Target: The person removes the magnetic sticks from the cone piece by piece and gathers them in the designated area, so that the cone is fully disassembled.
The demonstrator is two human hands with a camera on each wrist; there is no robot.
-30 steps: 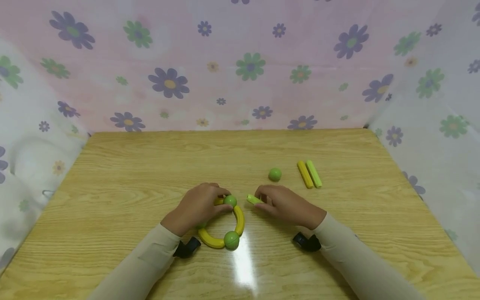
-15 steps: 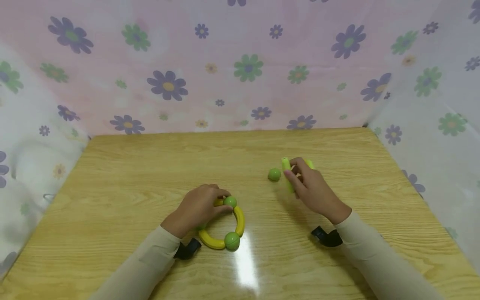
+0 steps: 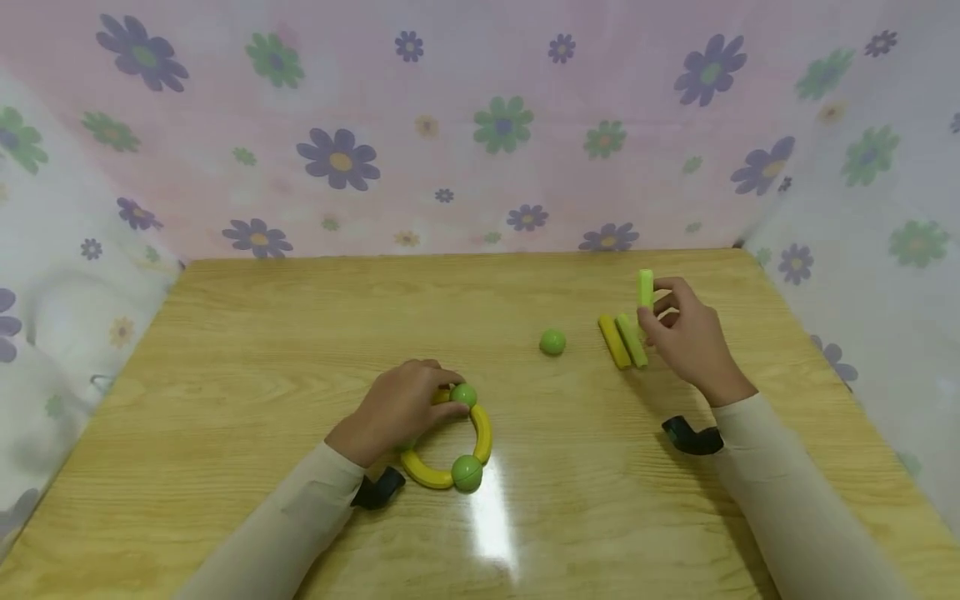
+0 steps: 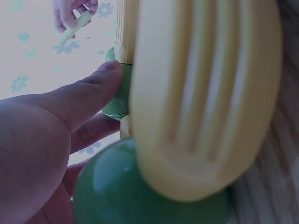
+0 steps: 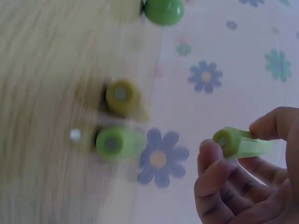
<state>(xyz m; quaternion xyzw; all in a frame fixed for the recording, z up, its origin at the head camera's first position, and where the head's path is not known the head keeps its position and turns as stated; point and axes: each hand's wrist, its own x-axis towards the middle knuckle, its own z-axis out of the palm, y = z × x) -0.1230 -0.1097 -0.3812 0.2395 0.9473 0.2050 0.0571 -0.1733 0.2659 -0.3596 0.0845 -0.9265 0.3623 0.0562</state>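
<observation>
My left hand (image 3: pixel 401 408) pinches a green ball (image 3: pixel 463 396) at the far side of a ring lying on the table. The ring is made of yellow curved rods (image 3: pixel 483 433) and green balls, with another green ball (image 3: pixel 467 473) at its near side; the hand hides the ring's left part. In the left wrist view, the thumb (image 4: pixel 100 84) presses the ball (image 4: pixel 119 95) and fingers lie behind it. Over the right side of the table, my right hand (image 3: pixel 693 337) holds a light green rod (image 3: pixel 646 287) upright in the air between thumb and fingers.
A loose green ball (image 3: pixel 552 342) sits right of centre on the wooden table (image 3: pixel 300 325). Beside it a yellow rod (image 3: pixel 614 342) and a light green rod (image 3: pixel 632 340) lie side by side, close to the right hand. Flowered cloth (image 3: pixel 420 167) walls the back and sides.
My right hand has carried the light green rod from near the ring to the far right, past the two lying rods, and turned it upright. The left hand stays at the ring.
</observation>
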